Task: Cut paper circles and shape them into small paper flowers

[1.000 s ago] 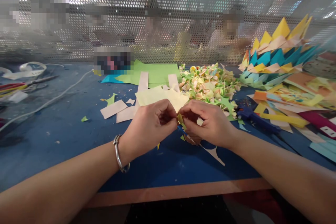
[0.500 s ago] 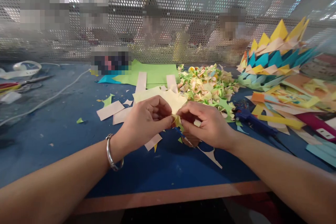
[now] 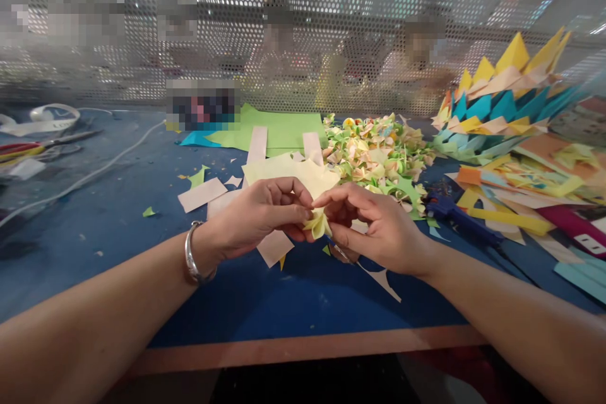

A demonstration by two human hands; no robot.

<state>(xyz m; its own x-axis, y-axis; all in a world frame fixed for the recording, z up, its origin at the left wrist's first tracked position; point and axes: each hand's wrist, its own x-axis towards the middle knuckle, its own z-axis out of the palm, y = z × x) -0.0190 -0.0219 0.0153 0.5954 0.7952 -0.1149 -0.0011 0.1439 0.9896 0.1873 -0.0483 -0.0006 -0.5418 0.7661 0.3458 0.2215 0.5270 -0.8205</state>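
My left hand [image 3: 265, 211] and my right hand [image 3: 379, 227] meet above the blue table [image 3: 118, 252]. Both pinch a small folded pale-yellow paper piece [image 3: 318, 224] between thumbs and fingertips. A silver bangle [image 3: 192, 254] sits on my left wrist. Under my right hand lies a thin blue-tipped tool [image 3: 337, 246], partly hidden. Pale-yellow sheets [image 3: 288, 170] and pinkish paper strips [image 3: 203, 194] lie just beyond my hands.
A heap of small folded paper flowers [image 3: 379, 154] lies at centre right. A blue glue gun [image 3: 461, 218] rests beside it. Stacked coloured paper and spiky folded shapes [image 3: 502, 101] fill the right. Green sheets [image 3: 279, 129], scissors [image 3: 42, 151] and a white cable [image 3: 89, 180] lie left. People sit behind a perforated screen.
My left hand has drawn back and turned a little, so the yellow paper piece shows between the fingertips. A pinkish strip below my left hand is uncovered.
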